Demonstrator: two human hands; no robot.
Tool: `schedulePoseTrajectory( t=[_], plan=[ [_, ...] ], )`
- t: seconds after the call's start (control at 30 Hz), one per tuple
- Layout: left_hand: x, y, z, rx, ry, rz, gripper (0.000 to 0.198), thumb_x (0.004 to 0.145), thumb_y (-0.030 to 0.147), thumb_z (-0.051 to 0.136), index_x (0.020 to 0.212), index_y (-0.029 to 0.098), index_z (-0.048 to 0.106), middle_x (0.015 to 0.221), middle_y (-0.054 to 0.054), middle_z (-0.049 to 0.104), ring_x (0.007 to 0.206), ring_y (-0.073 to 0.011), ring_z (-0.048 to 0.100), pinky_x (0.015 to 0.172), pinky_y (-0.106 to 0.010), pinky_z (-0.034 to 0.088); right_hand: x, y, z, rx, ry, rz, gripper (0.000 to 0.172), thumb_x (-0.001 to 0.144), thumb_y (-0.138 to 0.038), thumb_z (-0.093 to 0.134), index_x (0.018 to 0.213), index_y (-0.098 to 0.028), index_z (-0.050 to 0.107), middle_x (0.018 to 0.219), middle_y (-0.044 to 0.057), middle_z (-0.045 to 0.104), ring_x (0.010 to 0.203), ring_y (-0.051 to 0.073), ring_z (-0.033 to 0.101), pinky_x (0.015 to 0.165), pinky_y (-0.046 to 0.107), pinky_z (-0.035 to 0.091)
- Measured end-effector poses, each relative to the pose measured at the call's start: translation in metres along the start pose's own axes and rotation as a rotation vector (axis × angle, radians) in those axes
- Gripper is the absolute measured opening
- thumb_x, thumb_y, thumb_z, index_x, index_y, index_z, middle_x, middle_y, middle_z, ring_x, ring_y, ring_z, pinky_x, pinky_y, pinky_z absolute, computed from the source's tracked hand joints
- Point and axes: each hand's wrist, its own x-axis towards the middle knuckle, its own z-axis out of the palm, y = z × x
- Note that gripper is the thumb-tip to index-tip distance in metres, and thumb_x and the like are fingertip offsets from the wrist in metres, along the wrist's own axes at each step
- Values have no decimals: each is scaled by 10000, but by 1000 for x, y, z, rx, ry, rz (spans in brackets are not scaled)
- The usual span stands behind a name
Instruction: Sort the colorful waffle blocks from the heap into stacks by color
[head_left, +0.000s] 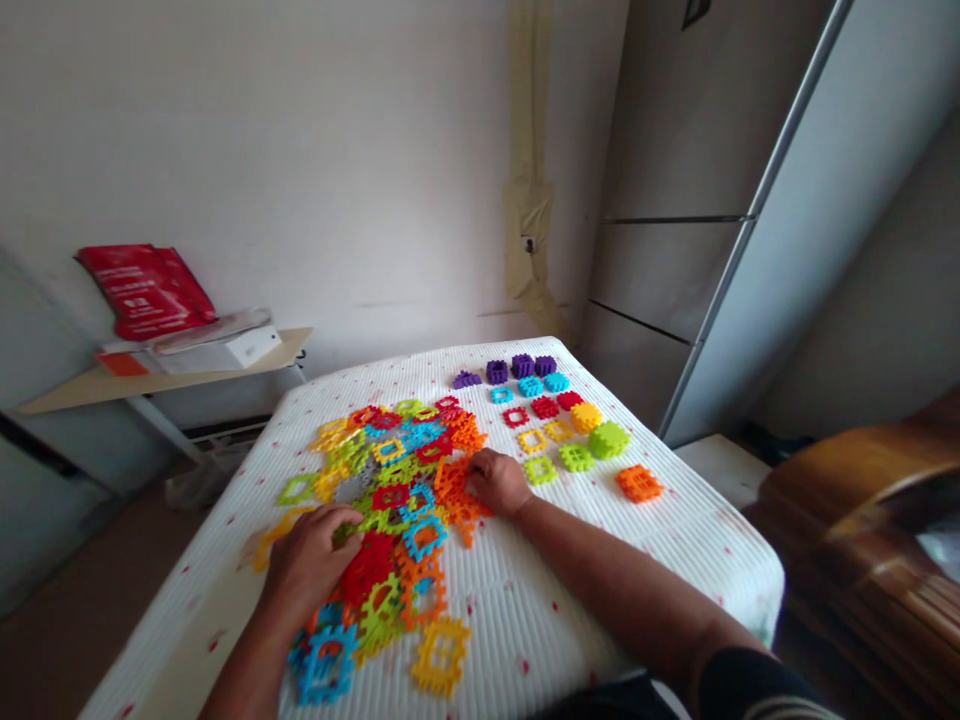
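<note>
The left hand [311, 565] curled on the toy pieces [382, 490], gripping or not I couldn't tell; the right hand [500, 482] lay loose on orange pieces [457, 495] (one bump could spoil the neat rows [544, 410] at two o'clock).

Off-white wall [262, 150] ahead, a strip of beige tape [529, 130] running down it past a small socket [529, 244]. Grey cupboard [675, 220] at right, metal-edged panel [817, 210] beside it. Narrow shelf [165, 385] at left, with red bag [146, 290] and white box [251, 346] on it. Brown floor [75, 640] below; wooden furniture [862, 480] lower right — exact kind unclear.
</note>
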Motion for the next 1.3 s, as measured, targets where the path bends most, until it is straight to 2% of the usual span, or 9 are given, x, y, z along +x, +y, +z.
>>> schedulePoseTrajectory(
  t=[0.17,0.33,0.43,0.53,0.7,0.87,1.0,1.13,1.3],
  plan=[
    [-3,4,0,-76,39,74,188,706,300,508,797,215,649,897,-35,681,888,-194,606,837,-313,450,-1,-2,-2,25,-1,-18,202,747,-99,461,808,-188,632,857,33,645,770,140,576,671,205,395],
    [-5,8,-7,-128,253,99,248,780,296,424,811,200,650,865,-59,681,866,-195,612,825,-329,462,-1,0,0,68,7,-43,189,742,-92,453,782,-184,614,831,34,630,752,140,563,664,212,381],
    [-5,14,-15,-230,371,10,276,797,332,430,851,185,657,878,-65,679,864,-198,617,813,-321,470,-2,0,0,84,20,-48,165,742,-102,462,753,-182,605,800,31,624,723,138,557,640,214,374],
    [-1,29,-20,-417,411,-121,283,779,363,495,903,174,665,900,-58,689,854,-192,626,803,-300,474,-2,-1,0,92,33,-48,162,736,-97,467,739,-185,603,779,23,625,700,133,557,624,211,374],
    [4,65,-8,-819,444,-255,386,741,352,571,1077,163,600,790,-20,661,702,-141,604,670,-241,474,-3,-1,0,101,86,-64,163,742,-95,469,764,-190,600,793,25,625,726,136,571,658,217,411],
    [-4,81,7,-978,337,-215,503,723,289,584,1203,169,493,683,35,581,595,-97,537,590,-196,434,-13,-13,-8,301,206,-351,243,792,-172,501,1020,-192,584,978,66,629,845,160,597,745,271,473],
    [-11,83,10,-1032,224,-190,647,720,275,596,1317,199,357,703,43,595,574,-85,526,597,-196,431,-25,-37,-20,271,144,-614,437,821,-316,561,1237,-204,488,1226,112,551,1111,212,508,915,354,432],
    [-14,88,8,-1139,110,-172,796,716,287,617,1395,222,206,701,40,611,621,-110,577,634,-225,457,-34,-56,-24,71,70,-672,517,813,-341,581,1292,-199,447,1275,117,529,1103,234,503,901,375,434],
    [-15,92,7,-1212,23,-198,889,686,300,663,1415,235,160,656,51,607,661,-142,614,667,-263,484,-37,-65,-24,-73,64,-633,485,835,-313,547,1293,-193,444,1221,110,557,1040,218,514,846,344,453]
  ],
)
